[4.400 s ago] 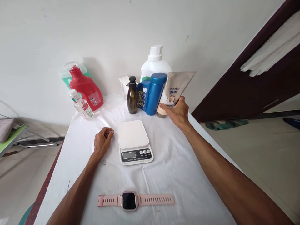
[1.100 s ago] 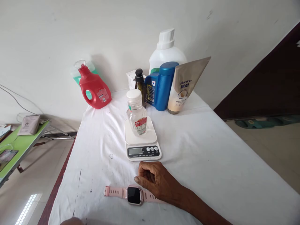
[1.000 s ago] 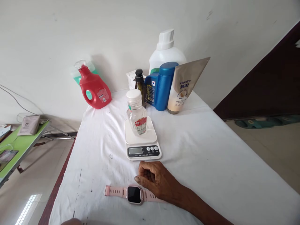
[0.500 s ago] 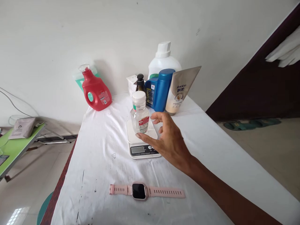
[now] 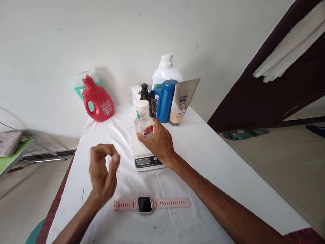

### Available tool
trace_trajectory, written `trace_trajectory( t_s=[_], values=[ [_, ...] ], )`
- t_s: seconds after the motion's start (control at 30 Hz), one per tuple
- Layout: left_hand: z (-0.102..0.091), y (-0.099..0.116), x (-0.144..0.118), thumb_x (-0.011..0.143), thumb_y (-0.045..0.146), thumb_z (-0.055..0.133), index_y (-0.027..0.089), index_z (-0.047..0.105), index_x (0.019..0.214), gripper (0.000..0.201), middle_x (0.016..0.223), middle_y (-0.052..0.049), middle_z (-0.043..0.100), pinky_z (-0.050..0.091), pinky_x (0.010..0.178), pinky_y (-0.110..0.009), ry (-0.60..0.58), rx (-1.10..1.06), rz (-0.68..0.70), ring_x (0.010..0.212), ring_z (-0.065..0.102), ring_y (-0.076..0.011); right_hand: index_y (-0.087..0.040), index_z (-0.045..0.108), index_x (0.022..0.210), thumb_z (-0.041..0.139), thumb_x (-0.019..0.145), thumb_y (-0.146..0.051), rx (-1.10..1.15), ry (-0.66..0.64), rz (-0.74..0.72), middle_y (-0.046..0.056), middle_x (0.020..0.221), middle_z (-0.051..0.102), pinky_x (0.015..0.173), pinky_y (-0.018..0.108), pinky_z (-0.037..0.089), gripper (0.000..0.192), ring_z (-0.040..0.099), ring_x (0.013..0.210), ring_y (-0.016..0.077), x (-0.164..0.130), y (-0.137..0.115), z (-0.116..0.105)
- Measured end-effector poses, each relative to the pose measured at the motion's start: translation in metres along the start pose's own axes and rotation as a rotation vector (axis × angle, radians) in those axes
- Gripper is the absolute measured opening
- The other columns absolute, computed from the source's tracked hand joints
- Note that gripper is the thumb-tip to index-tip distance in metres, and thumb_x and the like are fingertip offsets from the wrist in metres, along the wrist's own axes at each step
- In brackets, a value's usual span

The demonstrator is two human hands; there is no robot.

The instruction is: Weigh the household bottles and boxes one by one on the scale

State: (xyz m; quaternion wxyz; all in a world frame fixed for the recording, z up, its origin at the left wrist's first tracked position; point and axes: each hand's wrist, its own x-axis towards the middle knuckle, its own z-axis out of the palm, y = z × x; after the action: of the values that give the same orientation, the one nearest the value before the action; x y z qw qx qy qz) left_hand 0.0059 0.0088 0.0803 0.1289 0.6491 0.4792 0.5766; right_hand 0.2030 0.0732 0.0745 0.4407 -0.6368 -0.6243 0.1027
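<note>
My right hand (image 5: 161,140) is wrapped round a clear plastic bottle (image 5: 144,123) with a white screw cap and a red label. Its thumb lies across the front of the bottle, and the other fingers are partly hidden on the right side. The bottle is over the platform of a white kitchen scale (image 5: 137,147); whether its base touches the platform is hidden. Left of the scale, my left hand (image 5: 103,169) hovers above the cloth, fingers curved and holding nothing. A pink-strapped smartwatch (image 5: 145,205) lies flat nearest me, its screen dark.
Behind the scale stand a black-pump bottle (image 5: 144,91), a blue bottle (image 5: 167,101), a beige Rejoice tube (image 5: 182,101), a large white jug (image 5: 166,73) and a white box (image 5: 135,93). A red detergent bottle (image 5: 99,101) leans at back left. White cloth (image 5: 208,159) covers the table.
My right hand has moved in from beside the clear bottle and closed round it. My left hand has come into view at the left. The whole view has shifted slightly.
</note>
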Motion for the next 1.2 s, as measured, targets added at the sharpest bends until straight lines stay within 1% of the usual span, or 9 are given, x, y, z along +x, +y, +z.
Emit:
trace_trajectory(
  t_s=[0.17, 0.3, 0.57, 0.77, 0.93, 1.03, 1.1, 1.13, 1.2],
  values=[
    [0.020, -0.057, 0.001, 0.095, 0.052, 0.064, 0.021, 0.055, 0.078, 0.036, 0.067, 0.002, 0.054, 0.042, 0.057, -0.026, -0.213, -0.033, -0.376, 0.060, 0.050, -0.0133, -0.017, 0.052, 0.131, 0.078, 0.076, -0.046, 0.000, -0.001, 0.025, 0.015, 0.113, 0.074, 0.084, 0.048, 0.055, 0.067, 0.070, 0.102, 0.0353, 0.000, 0.001, 0.003],
    [0.025, -0.080, -0.007, 0.086, 0.055, 0.072, 0.020, 0.059, 0.074, 0.039, 0.059, 0.004, 0.052, 0.033, 0.046, -0.024, -0.281, -0.092, -0.532, 0.050, 0.041, -0.0105, -0.019, 0.058, 0.123, 0.078, 0.073, -0.050, 0.004, 0.049, 0.061, 0.010, 0.099, 0.076, 0.081, 0.045, 0.055, 0.062, 0.071, 0.089, 0.0317, 0.002, 0.009, -0.003],
    [0.029, -0.084, -0.008, 0.083, 0.050, 0.075, 0.019, 0.064, 0.071, 0.035, 0.066, -0.001, 0.065, 0.032, 0.048, -0.024, -0.361, -0.135, -0.570, 0.052, 0.045, -0.0110, -0.022, 0.058, 0.112, 0.076, 0.067, -0.064, -0.080, 0.238, 0.202, 0.009, 0.096, 0.073, 0.084, 0.049, 0.052, 0.065, 0.068, 0.084, 0.0320, 0.021, 0.060, -0.046],
    [0.030, -0.088, -0.009, 0.086, 0.051, 0.074, 0.018, 0.066, 0.073, 0.036, 0.066, 0.000, 0.063, 0.030, 0.047, -0.025, -0.405, -0.141, -0.595, 0.051, 0.042, -0.0104, -0.025, 0.051, 0.100, 0.074, 0.065, -0.065, -0.171, 0.245, 0.309, 0.010, 0.094, 0.071, 0.086, 0.051, 0.051, 0.058, 0.067, 0.088, 0.0350, 0.031, 0.098, -0.042],
    [0.030, -0.086, -0.006, 0.095, 0.053, 0.061, 0.018, 0.068, 0.074, 0.041, 0.063, 0.000, 0.058, 0.037, 0.053, -0.026, -0.426, -0.114, -0.558, 0.053, 0.046, -0.0118, -0.022, 0.049, 0.109, 0.075, 0.064, -0.062, -0.109, 0.197, 0.347, 0.016, 0.108, 0.069, 0.093, 0.054, 0.050, 0.066, 0.066, 0.102, 0.0394, 0.039, 0.099, -0.031],
    [0.031, -0.086, -0.007, 0.097, 0.050, 0.060, 0.019, 0.068, 0.100, 0.032, 0.082, -0.002, 0.068, 0.043, 0.058, -0.026, -0.372, -0.159, -0.540, 0.060, 0.054, -0.0118, -0.021, 0.050, 0.116, 0.078, 0.061, -0.064, -0.016, 0.174, 0.332, 0.018, 0.122, 0.064, 0.095, 0.054, 0.050, 0.075, 0.063, 0.112, 0.0405, 0.031, 0.095, -0.034],
    [0.029, -0.087, -0.005, 0.097, 0.052, 0.061, 0.020, 0.063, 0.117, 0.038, 0.091, -0.003, 0.068, 0.044, 0.056, -0.025, -0.352, -0.199, -0.565, 0.063, 0.057, -0.0122, -0.021, 0.050, 0.119, 0.080, 0.060, -0.067, 0.022, 0.176, 0.303, 0.020, 0.137, 0.054, 0.092, 0.051, 0.053, 0.080, 0.061, 0.116, 0.0395, 0.015, 0.092, -0.038],
    [0.027, -0.088, -0.002, 0.096, 0.054, 0.061, 0.019, 0.061, 0.120, 0.043, 0.093, -0.005, 0.068, 0.044, 0.055, -0.024, -0.349, -0.216, -0.585, 0.065, 0.058, -0.0128, -0.021, 0.049, 0.121, 0.080, 0.060, -0.068, 0.037, 0.187, 0.317, 0.021, 0.141, 0.050, 0.088, 0.049, 0.055, 0.083, 0.062, 0.114, 0.0383, 0.005, 0.092, -0.041],
    [0.021, -0.090, 0.013, 0.094, 0.059, 0.062, 0.017, 0.060, 0.120, 0.050, 0.099, -0.008, 0.067, 0.044, 0.052, -0.024, -0.345, -0.224, -0.604, 0.068, 0.061, -0.0146, -0.021, 0.050, 0.120, 0.077, 0.064, -0.072, 0.030, 0.170, 0.390, 0.016, 0.127, 0.059, 0.083, 0.050, 0.056, 0.080, 0.065, 0.096, 0.0333, -0.017, 0.092, -0.045]
  ],
)
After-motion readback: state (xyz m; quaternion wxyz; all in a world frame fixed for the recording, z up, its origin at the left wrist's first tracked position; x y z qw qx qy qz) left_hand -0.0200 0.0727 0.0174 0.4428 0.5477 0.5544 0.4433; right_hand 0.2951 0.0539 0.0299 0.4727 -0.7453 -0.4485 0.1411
